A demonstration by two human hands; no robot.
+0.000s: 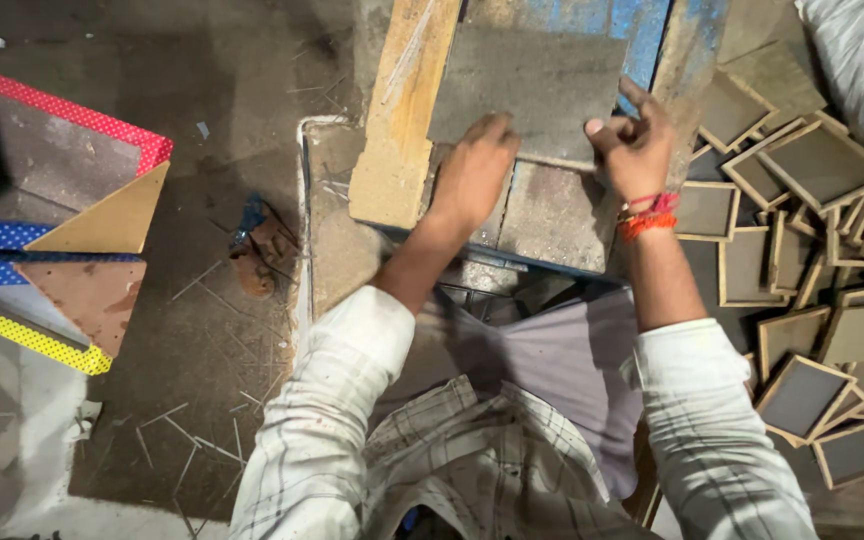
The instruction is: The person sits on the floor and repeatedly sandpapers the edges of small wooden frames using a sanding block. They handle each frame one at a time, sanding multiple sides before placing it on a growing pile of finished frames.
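A flat grey-brown board (532, 85) lies on a worn blue workbench (642, 30). My left hand (472, 175) presses on the board's near edge, fingers curled over it. At the board's right near corner my right hand (637, 145) pinches the edge; a red and orange thread band circles that wrist. A thick wooden plank (402, 110) runs along the board's left side. Both sleeves are white, rolled to the forearm.
A heap of small wood-framed dark slates (812, 260) covers the floor at the right. At the left stand boards edged with red, blue and yellow dotted tape (62, 110). A rusty tool (262, 250) and thin splinters lie on the dark floor.
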